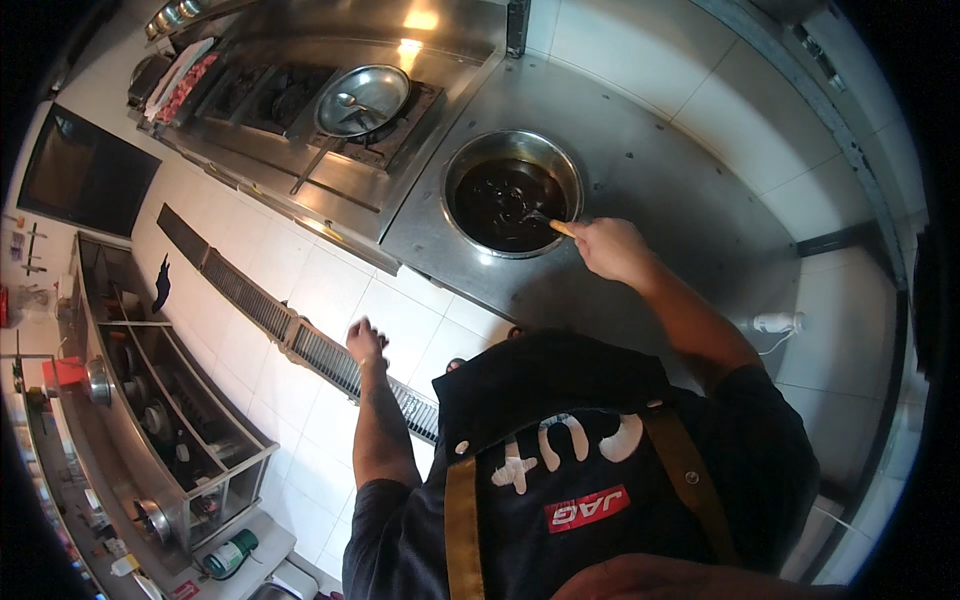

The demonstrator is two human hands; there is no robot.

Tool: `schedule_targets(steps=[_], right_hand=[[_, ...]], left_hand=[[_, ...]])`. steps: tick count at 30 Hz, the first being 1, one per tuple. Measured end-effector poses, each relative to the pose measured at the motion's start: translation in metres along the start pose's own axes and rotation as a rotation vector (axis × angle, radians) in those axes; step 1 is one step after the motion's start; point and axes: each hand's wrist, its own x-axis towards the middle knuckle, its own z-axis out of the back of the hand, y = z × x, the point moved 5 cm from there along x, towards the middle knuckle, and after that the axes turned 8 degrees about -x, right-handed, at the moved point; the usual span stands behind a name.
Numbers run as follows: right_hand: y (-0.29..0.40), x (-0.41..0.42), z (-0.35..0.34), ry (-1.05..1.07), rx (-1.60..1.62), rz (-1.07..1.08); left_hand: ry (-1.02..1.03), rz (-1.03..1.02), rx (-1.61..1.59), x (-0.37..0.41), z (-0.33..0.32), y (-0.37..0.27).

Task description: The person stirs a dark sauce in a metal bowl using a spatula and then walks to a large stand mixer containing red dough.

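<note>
My right hand (611, 247) grips the yellowish handle of a metal utensil (561, 227). Its lower end dips into dark, glossy liquid (510, 199), so I cannot tell its full shape. The liquid stands in a round stainless steel bowl (459, 171) on a metal counter (637, 180), with the handle leaning over the rim nearest me. Away from the counter, my left hand (365, 341) hangs above the tiled floor, fingers loosely curled with nothing visible in them.
Left of the bowl, a frying pan (362, 82) containing a spoon and another utensil rests on a gas stove (390, 150). A floor drain grate (247, 285) crosses the tiles. Metal shelving (180, 420) holds cookware. A white bottle-like object (776, 322) lies at the right.
</note>
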Motion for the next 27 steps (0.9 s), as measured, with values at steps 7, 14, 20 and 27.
schedule_targets(steps=[7,14,20,27], right_hand=[[0.014,-0.018,0.040,0.163,-0.021,0.017],[0.057,0.020,0.025,-0.015,0.220,-0.003],[0.089,0.062,0.029,-0.113,0.294,-0.033],[0.016,0.117,-0.023,-0.215,0.103,-0.024]], left_hand=[[-0.047,0.010,0.753,-0.008,0.195,0.151],[0.058,-0.128,0.806,-0.054,0.217,0.141],[-0.083,-0.056,0.724,-0.034,0.225,0.107],[-0.117,-0.115,0.769,-0.062,0.219,0.057]])
